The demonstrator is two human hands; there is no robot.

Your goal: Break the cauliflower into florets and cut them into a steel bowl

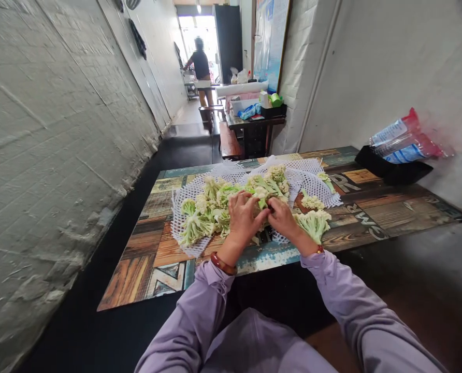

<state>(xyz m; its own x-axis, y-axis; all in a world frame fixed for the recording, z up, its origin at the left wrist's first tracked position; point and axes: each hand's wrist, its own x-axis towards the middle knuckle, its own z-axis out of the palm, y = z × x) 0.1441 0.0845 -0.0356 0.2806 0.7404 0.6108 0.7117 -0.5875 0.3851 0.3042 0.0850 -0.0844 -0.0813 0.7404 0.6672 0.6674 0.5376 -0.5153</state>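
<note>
Several cauliflower pieces [211, 207] lie on white foam netting [312, 181] spread over a patterned wooden table [153, 259]. My left hand [243, 215] and my right hand [283, 217] meet at the middle of the pile, both with fingers curled round one cauliflower piece [262, 199] held between them. A single large floret [312, 224] lies just right of my right hand. A smaller floret [312, 202] sits behind it. Lilac sleeves cover both my arms, and a brown bangle [223, 264] is on my left wrist.
A black tray [390, 168] with plastic-wrapped packs [405, 140] stands at the table's right end against the wall. Behind is a second table [254, 122] with boxes and a bench. A person [200, 65] stands far down the corridor. A white brick wall runs along the left.
</note>
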